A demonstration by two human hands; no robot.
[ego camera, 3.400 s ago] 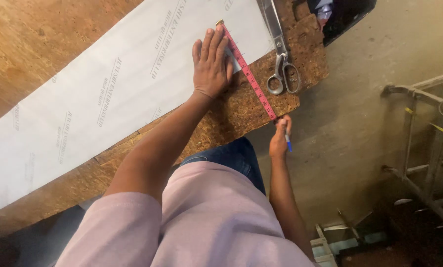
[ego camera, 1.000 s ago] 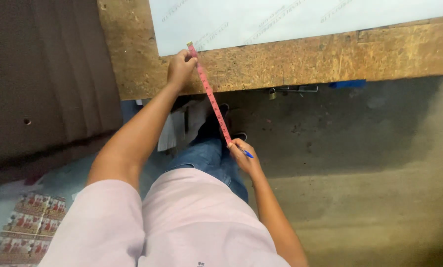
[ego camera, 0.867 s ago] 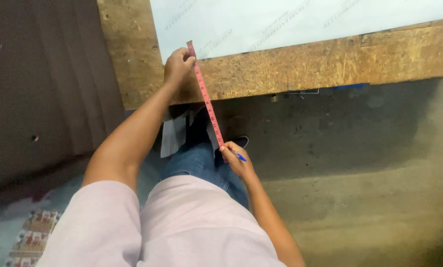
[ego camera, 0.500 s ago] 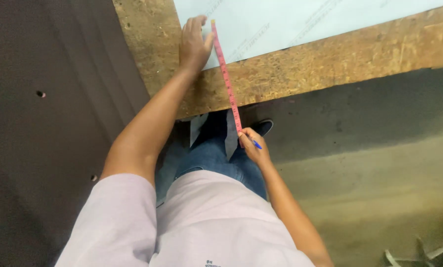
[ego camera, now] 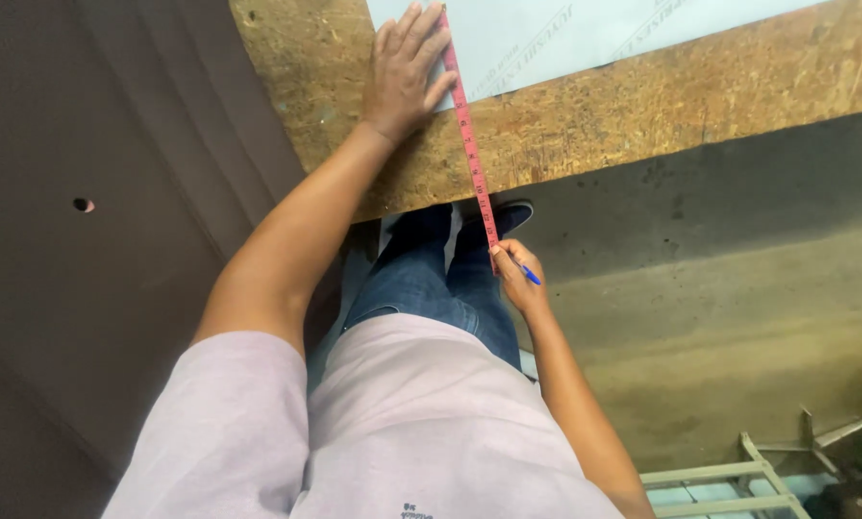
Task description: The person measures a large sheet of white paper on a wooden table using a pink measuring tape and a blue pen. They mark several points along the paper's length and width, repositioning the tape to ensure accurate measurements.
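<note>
Nearest me, my right hand (ego camera: 519,279) pinches the lower end of the pink measuring tape (ego camera: 469,144) below the table's near edge, a blue pen (ego camera: 530,276) tucked in its fingers. The tape runs taut up over the table (ego camera: 642,106). Farther, my left hand (ego camera: 404,69) lies flat, fingers spread, pressing the tape's far end beside the white sheet (ego camera: 546,38).

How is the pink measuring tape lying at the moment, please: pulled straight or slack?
Pulled straight: the measuring tape runs in a taut line from under the left hand on the board to the right hand.
</note>
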